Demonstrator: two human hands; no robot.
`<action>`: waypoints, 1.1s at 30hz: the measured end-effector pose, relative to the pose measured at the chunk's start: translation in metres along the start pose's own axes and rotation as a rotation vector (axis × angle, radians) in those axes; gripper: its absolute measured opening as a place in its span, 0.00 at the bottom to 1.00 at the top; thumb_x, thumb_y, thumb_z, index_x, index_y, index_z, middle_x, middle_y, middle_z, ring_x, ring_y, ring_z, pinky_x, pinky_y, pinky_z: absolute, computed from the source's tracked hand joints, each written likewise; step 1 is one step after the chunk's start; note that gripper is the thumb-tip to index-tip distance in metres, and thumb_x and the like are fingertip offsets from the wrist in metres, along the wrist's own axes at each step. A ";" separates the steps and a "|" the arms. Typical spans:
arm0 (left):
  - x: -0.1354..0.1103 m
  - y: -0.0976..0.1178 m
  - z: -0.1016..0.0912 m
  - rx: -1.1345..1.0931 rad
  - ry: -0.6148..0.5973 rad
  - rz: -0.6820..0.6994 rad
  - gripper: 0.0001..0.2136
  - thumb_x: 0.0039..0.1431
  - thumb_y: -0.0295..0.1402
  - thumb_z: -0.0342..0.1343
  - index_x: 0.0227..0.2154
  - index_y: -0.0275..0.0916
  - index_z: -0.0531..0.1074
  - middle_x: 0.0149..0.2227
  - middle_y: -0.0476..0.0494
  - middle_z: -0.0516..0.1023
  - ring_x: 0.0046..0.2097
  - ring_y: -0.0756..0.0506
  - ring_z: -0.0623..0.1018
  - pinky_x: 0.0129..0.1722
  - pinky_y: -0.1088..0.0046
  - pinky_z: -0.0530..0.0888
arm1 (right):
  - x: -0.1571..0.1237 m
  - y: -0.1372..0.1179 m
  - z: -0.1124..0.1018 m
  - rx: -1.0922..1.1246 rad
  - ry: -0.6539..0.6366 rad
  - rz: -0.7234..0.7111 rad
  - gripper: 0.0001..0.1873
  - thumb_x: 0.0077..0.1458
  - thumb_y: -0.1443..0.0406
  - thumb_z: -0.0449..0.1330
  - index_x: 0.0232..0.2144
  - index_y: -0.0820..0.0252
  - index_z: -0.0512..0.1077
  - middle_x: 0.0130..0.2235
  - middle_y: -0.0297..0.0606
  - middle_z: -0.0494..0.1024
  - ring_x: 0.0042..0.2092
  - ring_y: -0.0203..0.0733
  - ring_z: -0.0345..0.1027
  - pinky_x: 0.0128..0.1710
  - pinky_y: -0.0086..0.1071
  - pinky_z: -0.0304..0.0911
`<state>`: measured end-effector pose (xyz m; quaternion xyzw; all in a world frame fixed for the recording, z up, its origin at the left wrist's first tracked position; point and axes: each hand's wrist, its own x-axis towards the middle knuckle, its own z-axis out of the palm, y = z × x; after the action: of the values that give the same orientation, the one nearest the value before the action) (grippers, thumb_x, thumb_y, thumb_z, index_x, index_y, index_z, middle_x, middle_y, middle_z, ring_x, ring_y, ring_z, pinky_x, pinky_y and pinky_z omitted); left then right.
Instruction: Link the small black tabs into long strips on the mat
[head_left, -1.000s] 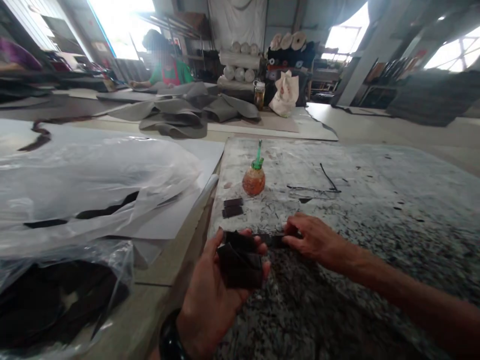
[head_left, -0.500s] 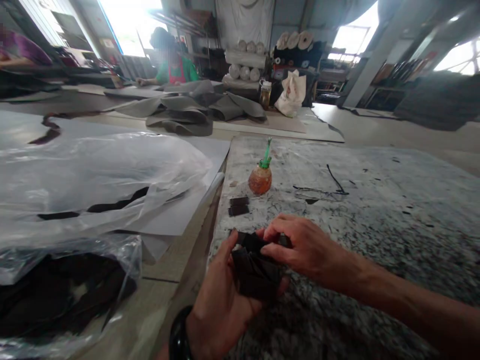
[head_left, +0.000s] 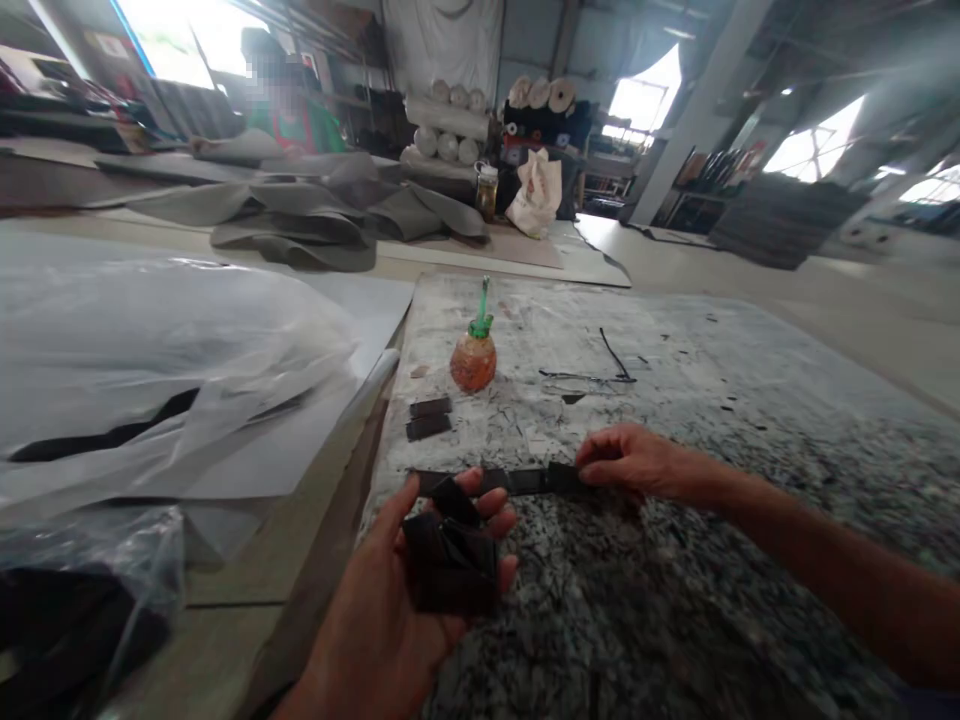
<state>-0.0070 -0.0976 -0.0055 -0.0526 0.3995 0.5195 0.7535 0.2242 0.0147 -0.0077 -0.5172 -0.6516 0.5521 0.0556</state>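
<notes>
In the head view, my left hand (head_left: pixel 397 580), palm up, cups a small bundle of black strips or pieces (head_left: pixel 454 565). Its fingers curl around them, and one piece sticks up at the top. Off to the right, my right hand (head_left: pixel 630 462) pinches the end of a flat black piece (head_left: pixel 564 478) low over the table. That piece lies at the right end of a row of dark strips (head_left: pixel 517 482), partly hidden behind my left fingers. Two short dark pieces (head_left: pixel 430 420) lie farther back, near an orange-brown round bottle (head_left: pixel 473 362) with a green spout.
The stained worktable (head_left: pixel 675 400) bears a pair of thin-framed glasses (head_left: pixel 589 377) and dark scraps. Clear plastic sheeting (head_left: pixel 187 330) covers the left table, past a gap. Grey sheets (head_left: pixel 300 215), a cloth bag (head_left: pixel 536 195) and a co-worker (head_left: pixel 292 120) are behind.
My right hand has moved away from the bundle to the right with a black piece, down to the table. The row of strips now shows. The view has turned right.
</notes>
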 end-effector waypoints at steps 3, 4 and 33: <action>0.002 0.001 0.000 0.028 0.042 0.028 0.16 0.60 0.36 0.48 0.46 0.32 0.69 0.46 0.28 0.73 0.44 0.36 0.75 0.31 0.61 0.76 | -0.002 0.006 -0.001 -0.020 -0.026 0.014 0.08 0.46 0.63 0.59 0.28 0.64 0.71 0.20 0.27 0.67 0.16 0.26 0.54 0.14 0.21 0.52; 0.003 0.001 -0.001 0.029 0.045 0.033 0.16 0.60 0.36 0.47 0.45 0.32 0.69 0.46 0.28 0.73 0.44 0.36 0.75 0.31 0.61 0.76 | -0.001 0.006 -0.001 -0.027 -0.027 0.016 0.08 0.46 0.63 0.58 0.28 0.64 0.71 0.19 0.27 0.67 0.16 0.26 0.54 0.14 0.21 0.52; 0.007 0.003 -0.006 -0.021 0.036 0.010 0.13 0.60 0.36 0.48 0.39 0.31 0.71 0.41 0.32 0.76 0.40 0.38 0.77 0.29 0.62 0.76 | 0.000 0.010 -0.007 -0.042 0.027 0.077 0.14 0.43 0.57 0.58 0.29 0.62 0.70 0.18 0.26 0.65 0.15 0.28 0.55 0.14 0.23 0.52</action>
<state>-0.0115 -0.0940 -0.0129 -0.0681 0.4078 0.5264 0.7429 0.2345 0.0182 -0.0125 -0.5502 -0.6419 0.5331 0.0321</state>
